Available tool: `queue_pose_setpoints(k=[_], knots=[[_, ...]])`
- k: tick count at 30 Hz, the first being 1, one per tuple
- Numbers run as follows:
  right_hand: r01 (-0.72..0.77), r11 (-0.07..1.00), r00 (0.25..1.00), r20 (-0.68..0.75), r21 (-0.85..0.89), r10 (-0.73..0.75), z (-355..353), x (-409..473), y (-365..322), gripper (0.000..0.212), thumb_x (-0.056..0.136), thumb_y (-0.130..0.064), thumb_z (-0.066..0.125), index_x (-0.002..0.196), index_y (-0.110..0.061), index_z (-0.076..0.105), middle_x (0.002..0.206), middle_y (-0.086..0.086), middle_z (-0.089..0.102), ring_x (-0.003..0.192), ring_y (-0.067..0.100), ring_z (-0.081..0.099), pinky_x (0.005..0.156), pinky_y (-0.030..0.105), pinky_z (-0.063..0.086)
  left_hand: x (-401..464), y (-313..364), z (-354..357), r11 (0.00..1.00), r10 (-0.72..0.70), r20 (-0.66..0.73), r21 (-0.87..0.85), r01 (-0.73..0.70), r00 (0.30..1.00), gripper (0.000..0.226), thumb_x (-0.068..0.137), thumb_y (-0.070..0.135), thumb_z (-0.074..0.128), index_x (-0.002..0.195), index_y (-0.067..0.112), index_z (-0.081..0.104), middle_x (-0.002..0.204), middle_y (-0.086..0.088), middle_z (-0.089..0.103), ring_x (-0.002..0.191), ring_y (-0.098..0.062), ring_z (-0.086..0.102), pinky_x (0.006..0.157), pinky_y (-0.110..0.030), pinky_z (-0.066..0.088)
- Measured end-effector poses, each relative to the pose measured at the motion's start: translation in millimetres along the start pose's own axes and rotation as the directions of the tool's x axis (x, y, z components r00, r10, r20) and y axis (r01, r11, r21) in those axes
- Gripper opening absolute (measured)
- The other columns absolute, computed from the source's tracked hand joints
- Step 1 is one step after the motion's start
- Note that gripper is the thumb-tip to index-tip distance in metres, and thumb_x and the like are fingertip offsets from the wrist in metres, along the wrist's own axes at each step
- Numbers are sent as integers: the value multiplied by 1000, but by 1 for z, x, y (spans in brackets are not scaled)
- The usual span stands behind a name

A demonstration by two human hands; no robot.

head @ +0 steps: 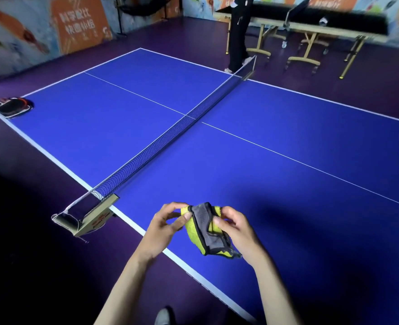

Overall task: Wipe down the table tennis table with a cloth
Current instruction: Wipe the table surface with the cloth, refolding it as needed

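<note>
Head view: a yellow and grey cloth (pixel 206 228), bunched and partly folded with a dark stitched border, is held up between 2 hands above the near edge of the blue table tennis table (pixel 264 141), just right of the net (pixel 161 141). The left hand (pixel 170 222) pinches its yellow upper left corner; the right hand (pixel 235 228) grips its right side with curled fingers. A bat case (pixel 12 107) lies on the far left corner. A person in dark trousers (pixel 237 36) stands beyond the net's far end.
</note>
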State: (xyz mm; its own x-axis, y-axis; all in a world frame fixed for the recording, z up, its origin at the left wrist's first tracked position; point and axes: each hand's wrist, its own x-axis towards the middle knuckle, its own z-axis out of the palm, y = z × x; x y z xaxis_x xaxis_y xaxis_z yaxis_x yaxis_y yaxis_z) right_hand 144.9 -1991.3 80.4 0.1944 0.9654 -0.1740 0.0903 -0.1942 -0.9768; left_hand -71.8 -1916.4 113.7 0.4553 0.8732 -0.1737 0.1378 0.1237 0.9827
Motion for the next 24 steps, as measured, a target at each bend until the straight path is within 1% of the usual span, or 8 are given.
queue_pose_setpoints(k=[3, 5, 8, 11, 14, 18, 22, 24], knots=[[8, 999, 998, -55, -52, -10, 14, 7, -8, 28, 88, -43, 70, 104, -20, 68, 102, -1, 74, 98, 22, 72, 95, 51, 56, 6, 3, 6, 986, -127, 13, -107, 128, 992, 27, 102, 34, 59, 128, 31, 67, 120, -9, 71, 103, -22, 71, 84, -34, 60], [20, 997, 995, -100, -74, -27, 25, 11, -15, 26, 86, -43, 70, 100, -22, 66, 99, -2, 73, 94, 18, 72, 94, 51, 56, 9, 3, 14, 953, -227, -39, -213, 214, 973, 29, 104, 38, 54, 132, 36, 62, 115, -6, 75, 97, -21, 73, 81, -29, 58], [19, 993, 988, -152, -116, -37, 40, 15, -22, 22, 85, -45, 71, 97, -27, 65, 97, -5, 73, 88, 14, 73, 90, 49, 58, 17, 1, 18, 879, -373, -90, -354, 320, 924, 40, 101, 53, 52, 124, 25, 69, 112, -7, 76, 101, -24, 73, 87, -32, 54], [1, 989, 978, -205, -148, -31, 53, 19, -25, 15, 84, -36, 76, 94, -30, 66, 91, -9, 73, 83, 11, 73, 83, 42, 59, 21, 6, 13, 888, -367, -28, -309, 341, 930, 62, 94, 66, 55, 99, 6, 71, 100, -6, 75, 91, -23, 70, 81, -32, 53], [-38, 990, 971, -241, -134, 4, 68, 24, -24, 15, 83, -28, 82, 93, -31, 70, 88, -9, 74, 80, 10, 73, 79, 40, 59, 29, 3, 9, 865, -416, -68, -336, 372, 907, 42, 95, 51, 63, 103, 11, 73, 96, -5, 77, 90, -20, 72, 81, -34, 56], [-88, 991, 962, -266, -100, 59, 80, 28, -16, 15, 80, -28, 87, 89, -27, 75, 83, -8, 76, 79, 10, 73, 81, 35, 59, 37, -6, -2, 839, -502, -158, -327, 435, 850, 28, 101, 26, 54, 98, 4, 71, 84, -12, 75, 76, -24, 69, 70, -32, 50], [-92, 995, 915, -391, 36, 98, 72, 31, -10, 7, 88, -21, 83, 91, -19, 76, 82, -5, 76, 76, 10, 69, 80, 38, 55, 40, -7, -27, 830, -521, -202, -349, 436, 830, 28, 100, 29, 53, 95, 5, 66, 83, -12, 68, 79, -28, 63, 74, -37, 47], [-69, 993, 872, -477, 96, 107, 58, 32, -9, 3, 92, -16, 79, 92, -18, 76, 80, -6, 75, 75, 9, 66, 79, 37, 54, 43, -4, -43, 828, -505, -188, -380, 412, 842, 25, 99, 32, 56, 96, 8, 64, 81, -9, 67, 76, -26, 62, 68, -33, 47]])
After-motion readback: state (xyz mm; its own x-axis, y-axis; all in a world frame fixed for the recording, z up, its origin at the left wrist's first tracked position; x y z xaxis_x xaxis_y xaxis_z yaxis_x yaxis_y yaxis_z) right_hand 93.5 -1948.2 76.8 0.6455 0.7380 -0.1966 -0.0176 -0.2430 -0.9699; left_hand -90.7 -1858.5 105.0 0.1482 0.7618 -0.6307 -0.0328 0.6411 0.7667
